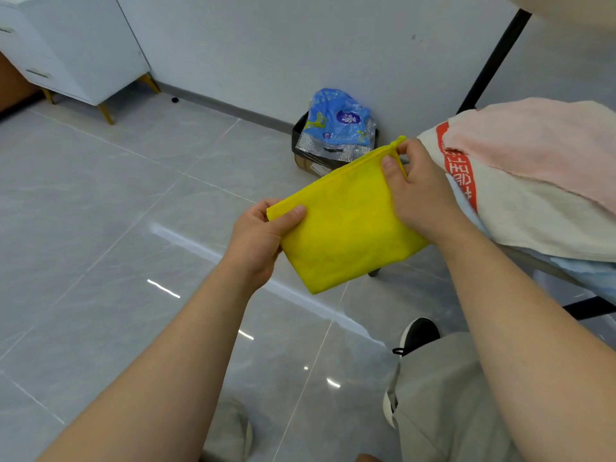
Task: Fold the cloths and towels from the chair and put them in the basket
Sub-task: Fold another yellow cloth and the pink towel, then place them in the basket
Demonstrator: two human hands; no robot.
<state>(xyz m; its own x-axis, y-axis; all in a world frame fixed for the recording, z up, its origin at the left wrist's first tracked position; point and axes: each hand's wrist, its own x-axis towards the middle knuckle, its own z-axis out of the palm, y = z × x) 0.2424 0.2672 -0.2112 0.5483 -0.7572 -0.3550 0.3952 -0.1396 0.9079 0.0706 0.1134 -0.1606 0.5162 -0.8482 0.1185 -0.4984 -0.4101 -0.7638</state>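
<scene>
Grey tile floor [116,211]. Chair [540,265] at right, piled with white towel [533,215], pink towel [540,145] on top. Folded yellow cloth [346,228] held in air just left of chair. Left hand [260,235] fingers [290,216] pinch its left corner; right hand [416,195] fingers pinch top right corner.

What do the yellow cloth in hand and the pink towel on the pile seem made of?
Yellow cloth: probably thin microfibre or similar synthetic; matte, fine even nap, folds flat. Pink towel: looks like terry; thick, fluffy pile, soft rounded edge. Fibre cannot be told.
</scene>
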